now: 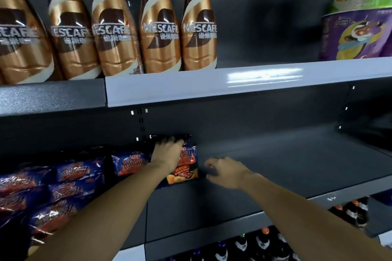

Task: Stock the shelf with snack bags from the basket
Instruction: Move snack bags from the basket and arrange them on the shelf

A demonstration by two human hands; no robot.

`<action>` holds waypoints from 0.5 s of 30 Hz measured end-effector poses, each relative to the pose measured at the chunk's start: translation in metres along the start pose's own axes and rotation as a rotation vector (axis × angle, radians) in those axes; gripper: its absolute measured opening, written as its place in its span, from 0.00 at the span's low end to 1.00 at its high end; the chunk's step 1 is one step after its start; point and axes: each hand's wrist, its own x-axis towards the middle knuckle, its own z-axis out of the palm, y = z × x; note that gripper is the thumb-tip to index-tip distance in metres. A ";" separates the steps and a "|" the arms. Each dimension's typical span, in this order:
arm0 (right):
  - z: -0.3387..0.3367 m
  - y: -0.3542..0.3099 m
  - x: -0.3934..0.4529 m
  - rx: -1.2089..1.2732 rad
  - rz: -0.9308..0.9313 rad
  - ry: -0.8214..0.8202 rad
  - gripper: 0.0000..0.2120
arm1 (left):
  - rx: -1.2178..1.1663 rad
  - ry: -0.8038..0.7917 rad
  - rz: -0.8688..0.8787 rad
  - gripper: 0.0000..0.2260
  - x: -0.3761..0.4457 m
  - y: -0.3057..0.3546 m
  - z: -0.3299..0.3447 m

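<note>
Left hand (167, 151) reached far into the dark grey metal shelf (265, 178), forearm stretched up from the near left, palm down over the top of a glossy dark blue snack bag with orange-red lettering (184, 167). Fingers curled over the bag's upper far edge, gripping it there; thumb hidden behind the hand, so cannot tell how it lies.

Right hand (227, 171) hovering just right of that bag, apart from it, forearm angled in from the near right. Fingers loosely curled toward the bag, holding nothing, a little above the shelf floor.

Gripped bag standing roughly upright on the middle shelf, near its far wall, at the right end of the stocked row. Crinkled, shiny foil, blue ground, red-orange panel with pale characters, a picture of golden chips at the lower front corner.

Just left of it, a matching blue foil bag (130, 162), and further left, toward the near edge, a pile of similar blue bags (63, 188), blurred. Right stretch of the shelf bare grey metal.

Above, a row of bronze-and-brown coffee bottles (159, 27) on the upper shelf.
</note>
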 end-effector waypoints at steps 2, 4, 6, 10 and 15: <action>0.002 -0.010 0.003 0.000 -0.055 0.060 0.26 | 0.059 0.097 0.011 0.27 -0.006 -0.001 0.008; 0.004 -0.020 0.007 -0.008 -0.105 0.117 0.30 | 0.074 0.159 0.017 0.26 -0.013 -0.001 0.011; 0.006 -0.031 0.010 -0.019 -0.142 0.162 0.32 | 0.047 0.206 0.020 0.23 -0.021 -0.001 0.011; 0.017 -0.050 0.016 -0.059 -0.161 0.180 0.35 | -0.019 0.192 0.048 0.23 -0.041 -0.008 0.013; 0.030 -0.065 0.019 -0.082 -0.134 0.192 0.31 | -0.041 0.125 0.087 0.25 -0.058 -0.021 0.014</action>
